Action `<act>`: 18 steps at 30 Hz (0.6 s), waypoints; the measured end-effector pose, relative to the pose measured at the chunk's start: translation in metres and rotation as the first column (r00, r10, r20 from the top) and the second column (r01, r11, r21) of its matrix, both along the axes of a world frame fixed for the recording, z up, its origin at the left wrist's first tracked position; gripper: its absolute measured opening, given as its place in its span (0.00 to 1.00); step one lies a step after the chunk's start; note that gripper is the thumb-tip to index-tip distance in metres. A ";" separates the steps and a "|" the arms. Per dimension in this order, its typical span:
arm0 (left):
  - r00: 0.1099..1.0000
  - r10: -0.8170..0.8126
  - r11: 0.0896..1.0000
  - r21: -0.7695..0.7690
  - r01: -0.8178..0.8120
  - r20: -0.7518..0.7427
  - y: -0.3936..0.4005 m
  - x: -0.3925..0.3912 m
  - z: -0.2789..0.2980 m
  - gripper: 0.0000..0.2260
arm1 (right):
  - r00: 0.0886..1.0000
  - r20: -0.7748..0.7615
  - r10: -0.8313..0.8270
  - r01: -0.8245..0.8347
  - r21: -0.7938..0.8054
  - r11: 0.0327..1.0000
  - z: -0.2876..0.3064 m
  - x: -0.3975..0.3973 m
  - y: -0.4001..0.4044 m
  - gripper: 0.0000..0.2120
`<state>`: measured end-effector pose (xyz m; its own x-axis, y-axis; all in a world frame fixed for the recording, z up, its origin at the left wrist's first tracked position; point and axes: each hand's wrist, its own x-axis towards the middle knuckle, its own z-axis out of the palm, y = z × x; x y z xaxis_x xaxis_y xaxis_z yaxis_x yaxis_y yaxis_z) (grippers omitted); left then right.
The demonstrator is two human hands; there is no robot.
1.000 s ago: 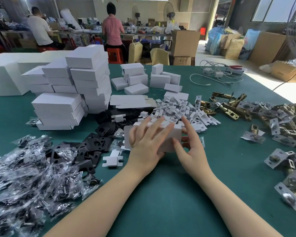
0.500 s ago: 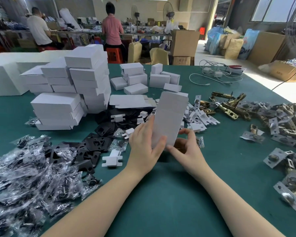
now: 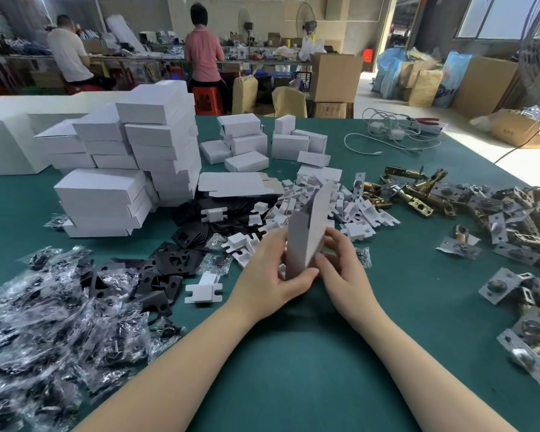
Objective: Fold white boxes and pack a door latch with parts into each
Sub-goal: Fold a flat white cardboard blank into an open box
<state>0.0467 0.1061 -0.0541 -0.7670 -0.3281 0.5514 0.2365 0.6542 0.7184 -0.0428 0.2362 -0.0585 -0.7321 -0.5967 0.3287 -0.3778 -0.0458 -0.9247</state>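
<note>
Box (image 3: 306,235) held upright on end above green table (image 3: 293,353), in front of pile of white inserts (image 3: 349,210). Left hand (image 3: 272,275) grips lower part, thumb curled across near face. Right hand (image 3: 343,263) pinches right edge with curled fingers. Latches (image 3: 418,198) heaped well apart at right. Finished boxes (image 3: 131,169) stacked at left.

Both forearms bare to the frame edge, no sleeves showing.
</note>
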 end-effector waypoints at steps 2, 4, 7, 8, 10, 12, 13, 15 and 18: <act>0.996 -0.072 0.997 -0.035 0.073 0.046 0.000 -0.001 0.001 0.26 | 1.000 0.017 -0.013 0.013 -0.008 1.000 0.001 -0.001 0.000 0.14; 0.988 -0.114 0.988 -0.088 0.123 0.102 0.000 -0.003 0.000 0.28 | 1.000 -0.023 0.008 -0.008 -0.019 1.000 0.005 -0.001 0.000 0.12; 0.978 -0.081 0.989 -0.105 0.102 0.191 0.002 -0.003 0.001 0.37 | 0.988 -0.135 0.075 -0.075 0.010 0.997 0.003 -0.002 0.002 0.28; 0.976 -0.055 0.988 -0.129 0.083 0.209 0.004 -0.002 0.001 0.40 | 0.982 -0.170 0.080 -0.074 0.044 0.996 0.002 -0.001 0.003 0.32; 0.972 -0.031 0.971 -0.223 0.084 0.235 0.005 0.000 0.001 0.44 | 0.991 -0.111 0.080 -0.075 0.050 0.996 0.000 0.001 0.002 0.24; 0.967 -0.028 0.952 -0.287 0.103 0.254 0.004 0.000 -0.001 0.48 | 0.997 -0.048 0.066 -0.065 0.006 0.998 -0.003 0.001 0.001 0.19; 0.962 -0.027 0.953 -0.285 0.106 0.271 0.003 0.000 -0.003 0.50 | 0.998 -0.042 0.046 -0.047 -0.015 0.999 -0.004 0.001 0.001 0.19; 0.956 -0.019 0.959 -0.264 0.100 0.292 0.001 -0.001 -0.007 0.53 | 1.000 -0.014 -0.003 0.002 -0.077 0.997 -0.004 0.000 0.001 0.20; 0.953 0.008 0.952 -0.294 0.085 0.302 -0.002 -0.002 -0.009 0.50 | 0.988 0.070 -0.138 0.147 -0.144 0.979 -0.002 -0.003 0.002 0.15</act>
<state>0.0446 0.1037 -0.0635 -0.9190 -0.1499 0.3647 0.0726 0.8448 0.5301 -0.0453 0.2382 -0.0606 -0.8267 -0.4329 0.3593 -0.3351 -0.1340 -0.9326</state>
